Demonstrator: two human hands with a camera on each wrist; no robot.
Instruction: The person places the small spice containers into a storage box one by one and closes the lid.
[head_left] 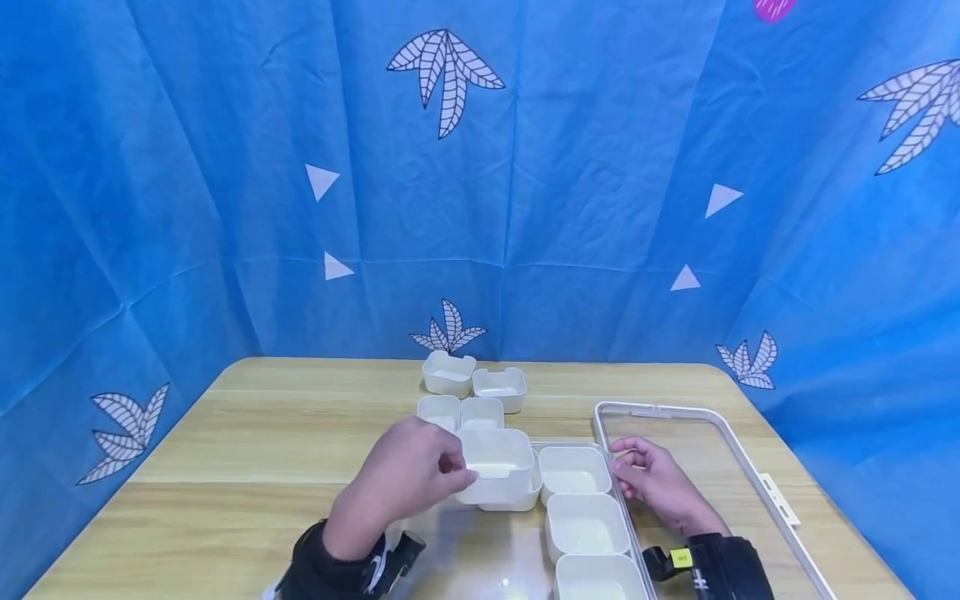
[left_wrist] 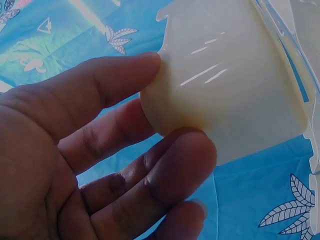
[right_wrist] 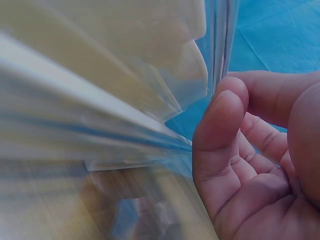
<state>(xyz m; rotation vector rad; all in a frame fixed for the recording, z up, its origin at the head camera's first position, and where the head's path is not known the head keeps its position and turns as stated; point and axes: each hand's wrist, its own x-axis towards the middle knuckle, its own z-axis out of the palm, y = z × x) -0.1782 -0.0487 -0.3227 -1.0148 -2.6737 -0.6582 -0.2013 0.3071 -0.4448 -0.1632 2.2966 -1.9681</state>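
Note:
My left hand (head_left: 416,467) pinches a white plastic bin (head_left: 495,462) by its left side, thumb and fingers on the wall. The left wrist view shows the hand (left_wrist: 135,130) gripping the rounded corner of that bin (left_wrist: 230,85). Under the held bin is a clear storage box (head_left: 487,554) with several white bins (head_left: 587,525) in a column along its right side. Another white bin (head_left: 517,504) is partly hidden behind the held one. My right hand (head_left: 656,483) holds the clear box's right wall between thumb and index finger, as the right wrist view shows.
Two small white bins (head_left: 482,411) stand side by side behind the held bin. Farther back are two notched white bins (head_left: 448,375). A clear lid with a white rim (head_left: 738,446) lies to the right on the wooden table (head_left: 247,467). Blue curtain (head_left: 510,192) surrounds the table.

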